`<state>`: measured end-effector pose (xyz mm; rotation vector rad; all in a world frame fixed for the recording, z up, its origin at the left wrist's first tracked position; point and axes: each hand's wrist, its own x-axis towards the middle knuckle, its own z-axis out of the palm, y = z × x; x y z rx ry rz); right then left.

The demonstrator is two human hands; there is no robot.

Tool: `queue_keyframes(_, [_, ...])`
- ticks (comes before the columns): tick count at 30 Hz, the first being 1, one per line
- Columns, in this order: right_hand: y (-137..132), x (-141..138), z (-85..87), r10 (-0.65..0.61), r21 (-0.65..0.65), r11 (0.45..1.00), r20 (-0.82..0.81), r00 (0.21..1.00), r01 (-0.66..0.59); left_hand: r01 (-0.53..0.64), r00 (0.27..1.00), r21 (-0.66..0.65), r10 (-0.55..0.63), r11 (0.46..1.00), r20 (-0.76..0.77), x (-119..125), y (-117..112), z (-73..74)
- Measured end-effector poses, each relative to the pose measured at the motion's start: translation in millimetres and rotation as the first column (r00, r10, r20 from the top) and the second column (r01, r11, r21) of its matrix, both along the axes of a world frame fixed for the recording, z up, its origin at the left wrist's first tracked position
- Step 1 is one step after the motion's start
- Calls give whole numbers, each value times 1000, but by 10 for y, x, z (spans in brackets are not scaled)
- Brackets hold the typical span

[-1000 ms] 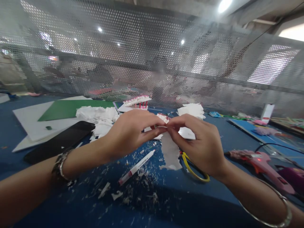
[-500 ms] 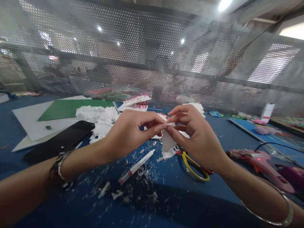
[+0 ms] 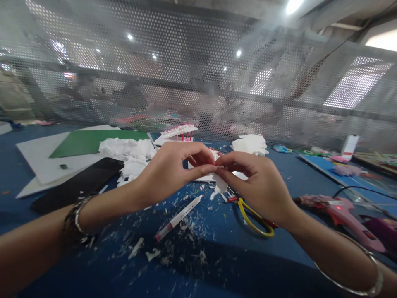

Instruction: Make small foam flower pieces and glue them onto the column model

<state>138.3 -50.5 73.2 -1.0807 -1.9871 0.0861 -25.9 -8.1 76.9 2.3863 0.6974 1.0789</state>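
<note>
Both hands meet mid-tabletop: left hand and right hand fingers pinched together on a white foam scrap. Marker, yellow-handled scissors and foam crumbs underneath, pink glue gun toward the right edge.

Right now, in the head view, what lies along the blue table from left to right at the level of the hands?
Black flat phone → left hand → small white paper piece pinched by both hands → right hand → pink glue gun.

Bare forearms: a beaded bracelet on the left wrist, a thin silver bangle on the right.
</note>
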Motion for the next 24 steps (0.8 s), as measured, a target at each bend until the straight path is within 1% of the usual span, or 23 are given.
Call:
queue_keyframes(5, [-8,12,-8,-5,12,1000,-58,998,6,49,999,-92,-46,995,27,1,30,-26])
queue_keyframes(9, [-11,26,-12,23,29,999,-52,998,-21,82,997,-166,-79,983,24,6,59,-17])
queue_keyframes(12, [4,34,-9,78,-25,996,-102,992,-81,89,996,-221,-82,971,43,3,62,9])
queue_keyframes(15, [22,37,-1,102,-69,991,-149,983,-113,73,997,-238,-67,969,35,-3,65,25])
queue_keyframes(19, [24,43,16,130,-67,988,-118,984,-139,71,997,-269,-64,961,35,-7,81,24])
queue_keyframes(24, [-8,63,48,151,-27,988,-22,988,-152,144,989,-290,-144,946,24,-17,104,19])
